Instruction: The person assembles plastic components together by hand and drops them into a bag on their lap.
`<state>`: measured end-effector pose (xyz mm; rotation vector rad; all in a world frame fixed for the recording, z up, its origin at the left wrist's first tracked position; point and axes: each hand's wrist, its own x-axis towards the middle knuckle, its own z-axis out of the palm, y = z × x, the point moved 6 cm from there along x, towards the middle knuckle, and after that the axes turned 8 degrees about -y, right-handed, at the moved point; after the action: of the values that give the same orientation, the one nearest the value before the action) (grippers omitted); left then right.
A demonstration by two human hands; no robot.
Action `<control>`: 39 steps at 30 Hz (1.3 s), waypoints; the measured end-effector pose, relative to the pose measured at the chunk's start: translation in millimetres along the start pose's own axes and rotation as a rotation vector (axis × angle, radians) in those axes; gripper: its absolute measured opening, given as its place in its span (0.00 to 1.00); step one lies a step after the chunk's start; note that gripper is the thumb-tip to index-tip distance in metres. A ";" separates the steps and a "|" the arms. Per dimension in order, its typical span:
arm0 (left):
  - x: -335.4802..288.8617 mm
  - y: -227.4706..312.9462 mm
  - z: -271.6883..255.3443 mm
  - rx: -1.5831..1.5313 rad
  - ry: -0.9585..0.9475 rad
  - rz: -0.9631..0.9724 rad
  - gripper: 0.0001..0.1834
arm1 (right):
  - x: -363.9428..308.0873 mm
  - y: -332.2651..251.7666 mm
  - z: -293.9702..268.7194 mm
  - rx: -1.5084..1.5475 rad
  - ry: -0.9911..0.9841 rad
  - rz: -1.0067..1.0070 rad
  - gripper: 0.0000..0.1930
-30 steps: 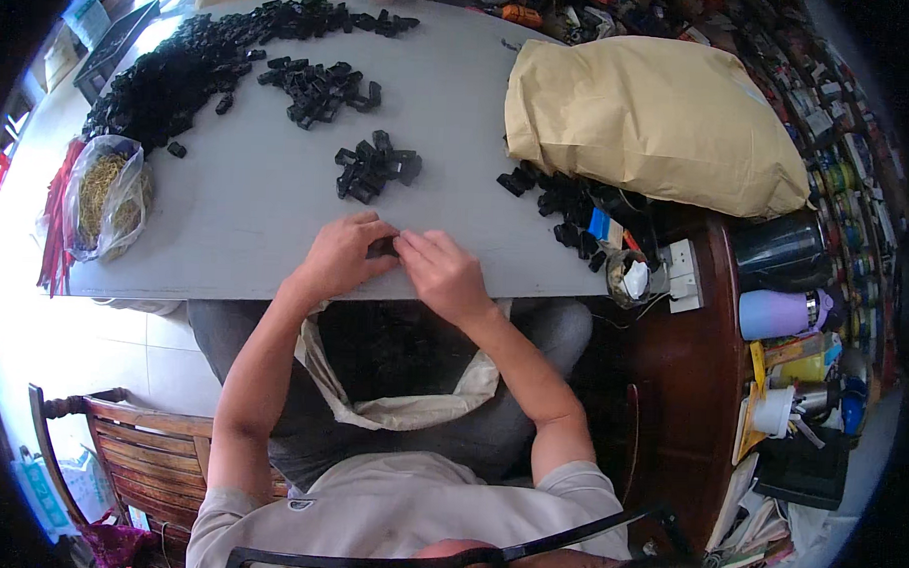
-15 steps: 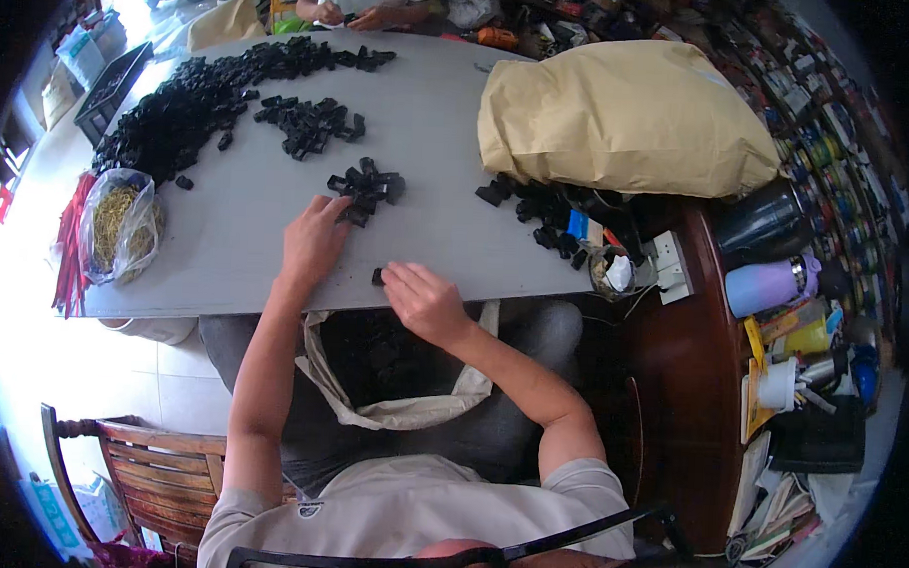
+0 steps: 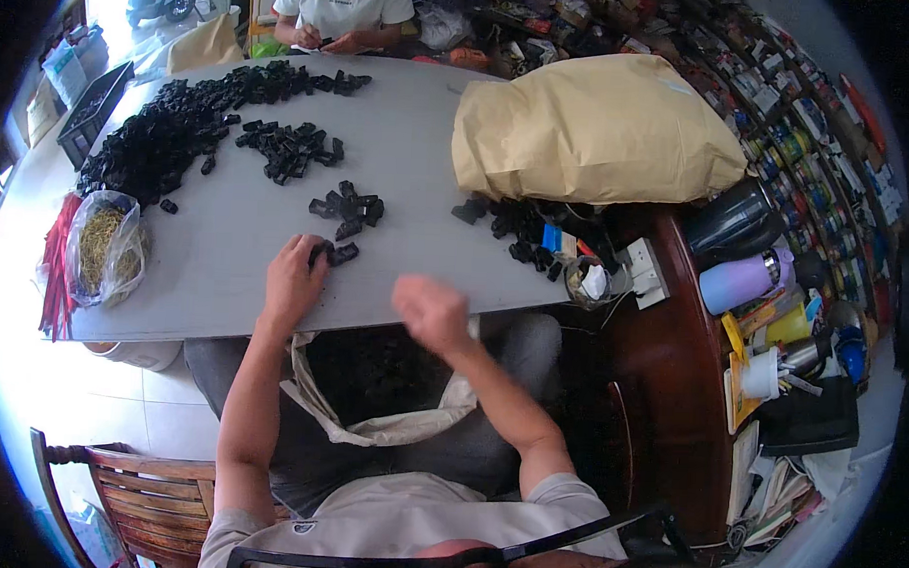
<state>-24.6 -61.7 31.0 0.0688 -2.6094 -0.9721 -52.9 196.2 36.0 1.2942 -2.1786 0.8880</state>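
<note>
On the grey table (image 3: 224,296), my left hand (image 3: 294,283) has its fingertips pressed to a small black plastic part (image 3: 323,250), with a second black part (image 3: 345,253) right beside it. Just beyond lies a small cluster of the same parts (image 3: 348,208). My right hand (image 3: 431,313) hovers by the table's front edge, smeared by motion, so its fingers and anything in them cannot be made out. Below it, a pale cloth bag (image 3: 389,429) sits open on my lap, with dark contents inside.
A large heap of black parts (image 3: 149,143) covers the far left, with a smaller pile (image 3: 291,150) beside it. A bag of golden ties (image 3: 105,247) stands left. A big tan sack (image 3: 600,129) lies right, near a purple bottle (image 3: 740,284). Another person (image 3: 344,10) works opposite.
My left hand has drawn back from the cluster toward me, beside two parts. My right hand has lifted off the table edge, where a black part no longer shows. The whole view has shifted slightly.
</note>
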 end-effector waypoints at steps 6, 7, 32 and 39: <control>0.7 -1.4 1.9 -0.027 0.023 0.053 0.09 | 44.3 130.6 -22.2 -0.406 -0.002 0.500 0.15; 1.5 -0.4 3.0 -0.043 -0.022 0.026 0.09 | 38.7 144.3 -19.7 -0.447 -0.083 0.594 0.15; -12.2 20.0 23.5 0.007 -0.216 0.123 0.10 | 18.7 60.7 1.1 0.065 -0.101 0.522 0.10; -11.7 27.0 6.8 -0.137 -0.370 0.031 0.18 | 15.3 84.1 -11.5 -0.143 -0.114 0.408 0.16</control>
<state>-13.9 -35.0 39.9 -0.2051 -2.8495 -1.2514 -133.9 225.0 29.1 0.8654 -2.5977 0.7988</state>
